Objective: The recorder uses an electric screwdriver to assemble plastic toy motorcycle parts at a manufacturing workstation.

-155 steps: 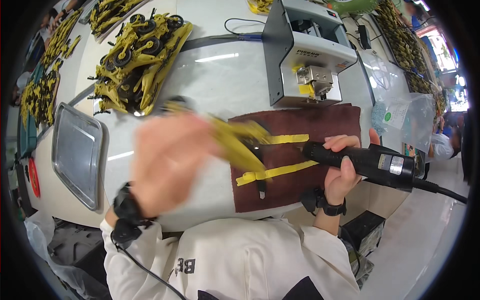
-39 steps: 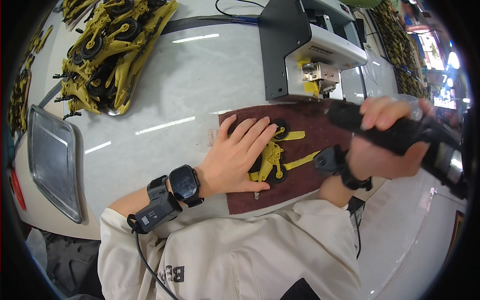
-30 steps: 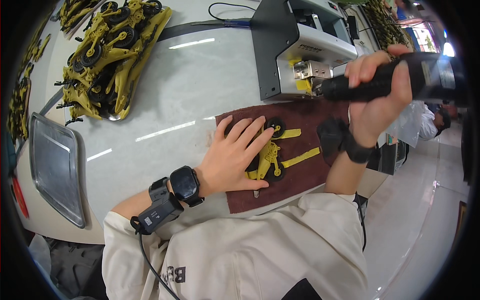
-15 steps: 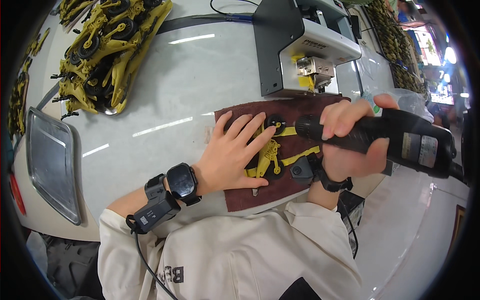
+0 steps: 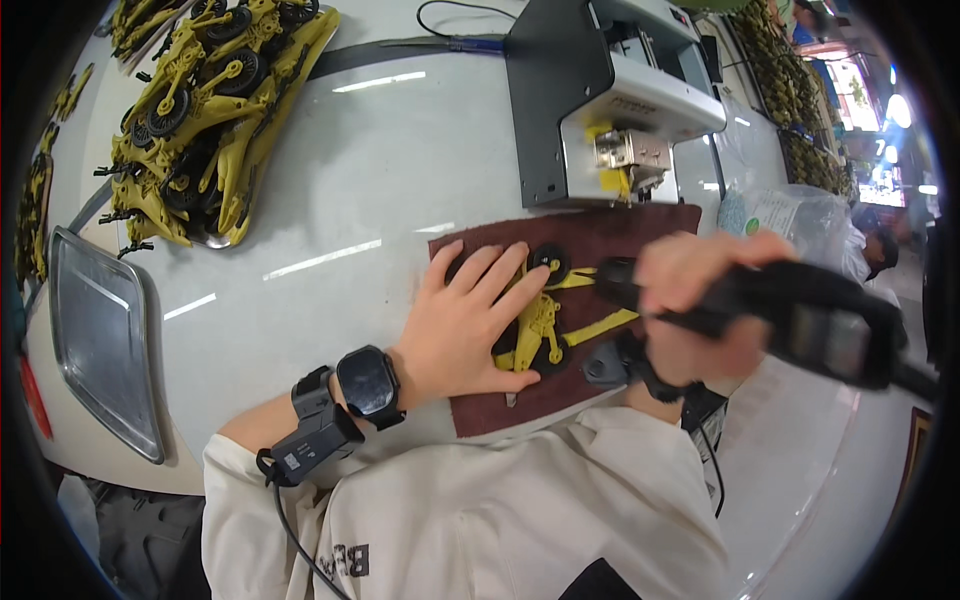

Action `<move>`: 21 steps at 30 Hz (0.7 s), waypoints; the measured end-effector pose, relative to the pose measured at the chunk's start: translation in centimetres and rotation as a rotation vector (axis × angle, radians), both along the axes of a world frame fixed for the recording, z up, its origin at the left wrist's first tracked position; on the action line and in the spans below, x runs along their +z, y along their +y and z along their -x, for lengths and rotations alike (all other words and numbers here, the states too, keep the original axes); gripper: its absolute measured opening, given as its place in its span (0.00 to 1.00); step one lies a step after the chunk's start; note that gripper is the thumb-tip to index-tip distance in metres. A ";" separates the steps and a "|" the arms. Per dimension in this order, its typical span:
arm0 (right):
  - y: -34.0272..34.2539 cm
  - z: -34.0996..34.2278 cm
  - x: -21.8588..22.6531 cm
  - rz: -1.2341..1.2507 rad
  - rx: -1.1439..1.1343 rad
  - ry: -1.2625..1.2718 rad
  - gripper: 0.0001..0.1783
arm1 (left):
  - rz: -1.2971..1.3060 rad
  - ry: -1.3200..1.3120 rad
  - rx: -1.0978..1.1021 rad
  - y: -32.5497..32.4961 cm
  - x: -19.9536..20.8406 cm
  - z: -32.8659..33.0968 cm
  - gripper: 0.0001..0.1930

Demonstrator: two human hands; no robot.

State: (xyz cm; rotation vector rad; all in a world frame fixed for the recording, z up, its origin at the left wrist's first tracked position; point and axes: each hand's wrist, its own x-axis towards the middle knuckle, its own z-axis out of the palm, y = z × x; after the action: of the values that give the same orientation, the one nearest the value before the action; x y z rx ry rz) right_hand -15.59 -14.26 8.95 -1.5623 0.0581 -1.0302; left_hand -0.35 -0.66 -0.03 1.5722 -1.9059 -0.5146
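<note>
A yellow-and-black toy motorcycle (image 5: pixel 537 325) lies on a dark brown cloth (image 5: pixel 640 228) on the table in front of me. My left hand (image 5: pixel 455 325) rests over it with fingers spread, the fingertips by one black wheel and the thumb at the opposite side, pressing it down. My right hand (image 5: pixel 705 305), blurred by motion, is closed round a black corded electric screwdriver (image 5: pixel 835 325). Its ribbed front end points left toward the toy; the tip cannot be made out. Two flat yellow strips (image 5: pixel 605 325) run across the cloth between the toy and the tool.
Beyond the cloth stands a grey and white machine (image 5: pixel 640 95) with a metal block on its front. Far left, a metal tray (image 5: pixel 322 35) is heaped with yellow toy motorcycles (image 5: pixel 190 110). Another metal tray (image 5: pixel 105 340) lies nearer. A clear plastic bag (image 5: pixel 795 215) is at the right.
The electric screwdriver's rear has dropped lower in the picture and its front end has tilted, blurring with my right hand. My left hand stays on the toy motorcycle.
</note>
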 end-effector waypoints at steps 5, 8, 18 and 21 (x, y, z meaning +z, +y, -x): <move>-2.7 -0.4 5.1 0.042 -0.371 -0.208 0.33 | 0.020 -0.013 -0.009 0.4 0.4 0.6 0.46; -3.9 -3.1 4.4 0.180 -0.607 0.085 0.23 | 0.009 -0.014 -0.011 0.4 0.1 0.4 0.47; 4.6 -0.3 1.6 0.085 0.024 -0.003 0.38 | 0.051 0.052 0.015 0.8 -0.1 0.4 0.50; 5.3 -0.5 0.8 0.009 0.079 -0.008 0.38 | 0.055 0.054 0.013 0.9 -0.3 0.2 0.50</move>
State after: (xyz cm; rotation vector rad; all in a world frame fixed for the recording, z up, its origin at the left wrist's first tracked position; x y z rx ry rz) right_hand -15.12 -8.99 9.76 -1.5567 -0.0136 -0.9757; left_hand -0.59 0.26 -0.36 1.5200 -1.8527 -0.4905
